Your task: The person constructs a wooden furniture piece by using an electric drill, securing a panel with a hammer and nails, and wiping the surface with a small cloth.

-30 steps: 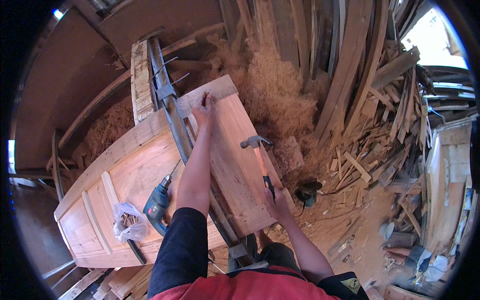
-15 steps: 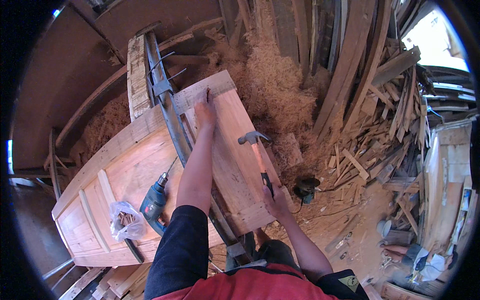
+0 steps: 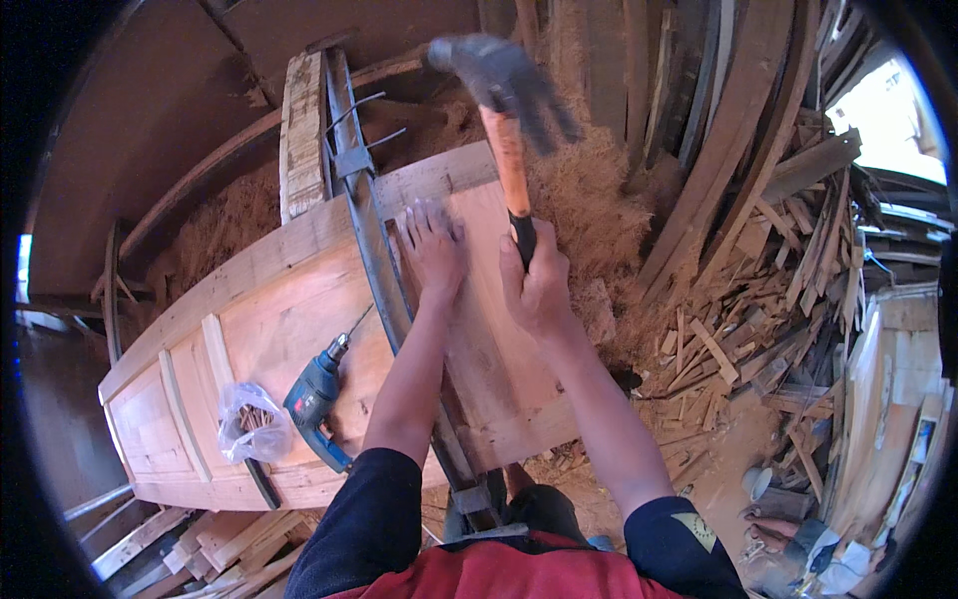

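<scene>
Hammer (image 3: 508,155) now higher (blurred), left fingers (image 3: 423,222) outspread.

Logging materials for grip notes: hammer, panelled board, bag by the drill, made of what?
Hammer: dull dark head, probably steel, though blurred; orange handle, painted wood or plastic, unclear.
Panelled board: wood, apparently unvarnished, grain showing.
Bag: likely thin plastic, crinkled and see-through.

dim — glare upper right, hammer (image 3: 508,155) blurred; edges bowed

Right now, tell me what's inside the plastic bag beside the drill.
The plastic bag holds small brown sticks, apparently wooden; the top ones hide whatever lies beneath them.
</scene>
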{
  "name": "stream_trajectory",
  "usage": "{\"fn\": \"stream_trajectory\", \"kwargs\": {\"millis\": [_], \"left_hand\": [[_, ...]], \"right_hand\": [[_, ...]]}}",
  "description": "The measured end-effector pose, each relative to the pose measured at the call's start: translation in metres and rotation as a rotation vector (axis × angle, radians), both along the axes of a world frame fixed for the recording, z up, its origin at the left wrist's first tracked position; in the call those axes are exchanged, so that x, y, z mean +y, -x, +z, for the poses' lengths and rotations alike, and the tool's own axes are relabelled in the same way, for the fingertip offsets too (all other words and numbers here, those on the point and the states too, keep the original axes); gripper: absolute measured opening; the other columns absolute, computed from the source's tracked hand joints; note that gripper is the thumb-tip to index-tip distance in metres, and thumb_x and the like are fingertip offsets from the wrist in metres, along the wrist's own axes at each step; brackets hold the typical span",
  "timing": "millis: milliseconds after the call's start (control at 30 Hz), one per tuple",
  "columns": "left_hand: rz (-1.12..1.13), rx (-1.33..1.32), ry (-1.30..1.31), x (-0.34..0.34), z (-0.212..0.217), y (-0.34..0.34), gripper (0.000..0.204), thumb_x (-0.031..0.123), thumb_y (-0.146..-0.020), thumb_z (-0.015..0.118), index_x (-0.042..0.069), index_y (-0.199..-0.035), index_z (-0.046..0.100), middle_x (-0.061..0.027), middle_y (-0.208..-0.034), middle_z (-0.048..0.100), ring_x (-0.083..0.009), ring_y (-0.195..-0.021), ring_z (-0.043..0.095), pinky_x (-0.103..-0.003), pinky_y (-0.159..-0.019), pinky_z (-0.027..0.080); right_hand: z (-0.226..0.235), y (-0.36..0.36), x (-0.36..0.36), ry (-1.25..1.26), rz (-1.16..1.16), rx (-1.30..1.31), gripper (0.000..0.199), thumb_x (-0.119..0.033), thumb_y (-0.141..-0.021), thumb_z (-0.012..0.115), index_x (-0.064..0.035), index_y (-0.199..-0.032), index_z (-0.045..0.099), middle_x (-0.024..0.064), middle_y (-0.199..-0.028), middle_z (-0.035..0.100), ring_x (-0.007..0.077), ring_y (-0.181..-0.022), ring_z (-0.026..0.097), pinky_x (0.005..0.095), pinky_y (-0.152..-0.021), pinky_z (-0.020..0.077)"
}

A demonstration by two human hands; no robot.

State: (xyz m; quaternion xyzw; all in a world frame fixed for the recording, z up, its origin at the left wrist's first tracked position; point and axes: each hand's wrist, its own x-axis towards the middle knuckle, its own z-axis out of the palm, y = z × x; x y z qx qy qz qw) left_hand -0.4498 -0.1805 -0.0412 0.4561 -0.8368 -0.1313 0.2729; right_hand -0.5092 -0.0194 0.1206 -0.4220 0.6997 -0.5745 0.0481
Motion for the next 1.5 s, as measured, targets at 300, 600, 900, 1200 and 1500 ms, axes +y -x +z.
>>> {"fn": "stream_trajectory", "kwargs": {"millis": [300,600,900,1200,1500], "left_hand": [[0.033,-0.202,0.043,0.006,-0.001,-0.007,0.053,0.023,-0.100,0.041,0.000,-0.147,0.041,-0.0160,-0.157,0.037,-0.0305,-0.149,0.027,-0.052,-0.122,0.014],[-0.002,-0.299,-0.013,0.006,0.016,-0.010,0.055,0.020,-0.097,0.045,0.000,-0.148,0.040,-0.0162,-0.158,0.036,-0.0313,-0.149,0.028,-0.052,-0.122,0.015],[0.014,-0.197,0.029,0.007,0.004,-0.006,0.060,0.020,-0.093,0.046,-0.002,-0.148,0.039,-0.0177,-0.158,0.035,-0.0318,-0.150,0.024,-0.051,-0.123,0.009],[0.017,-0.322,0.003,0.006,0.005,-0.007,0.063,0.021,-0.090,0.048,-0.001,-0.149,0.038,-0.0164,-0.160,0.031,-0.0303,-0.151,0.022,-0.049,-0.124,0.006],[-0.027,-0.237,-0.011,0.002,-0.003,-0.009,0.064,0.019,-0.089,0.047,-0.001,-0.149,0.036,-0.0184,-0.159,0.031,-0.0317,-0.151,0.023,-0.047,-0.125,0.008]], "right_hand": [[0.010,0.022,0.001,-0.411,-0.106,0.053,0.030,-0.030,-0.103,0.051,-0.0004,-0.101,0.054,0.0232,-0.077,0.063,0.0397,-0.072,0.065,0.0464,-0.061,0.0494],[-0.030,0.006,-0.016,-0.829,-0.019,-0.089,0.028,-0.030,-0.101,0.055,-0.0021,-0.104,0.051,0.0217,-0.075,0.063,0.0493,-0.074,0.065,0.0490,-0.061,0.0508],[-0.006,0.002,-0.012,0.107,-0.100,0.094,0.023,-0.025,-0.101,0.055,-0.0024,-0.104,0.049,0.0244,-0.071,0.061,0.0495,-0.072,0.064,0.0502,-0.058,0.0485],[-0.011,0.014,-0.005,-0.552,-0.075,-0.027,0.031,-0.033,-0.101,0.053,-0.0018,-0.101,0.050,0.0307,-0.080,0.064,0.0518,-0.077,0.063,0.0606,-0.062,0.0455],[-0.047,0.000,-0.012,-0.870,-0.022,-0.080,0.031,-0.029,-0.101,0.052,-0.0001,-0.112,0.048,0.0303,-0.083,0.065,0.0511,-0.087,0.064,0.0571,-0.068,0.0485]]}}
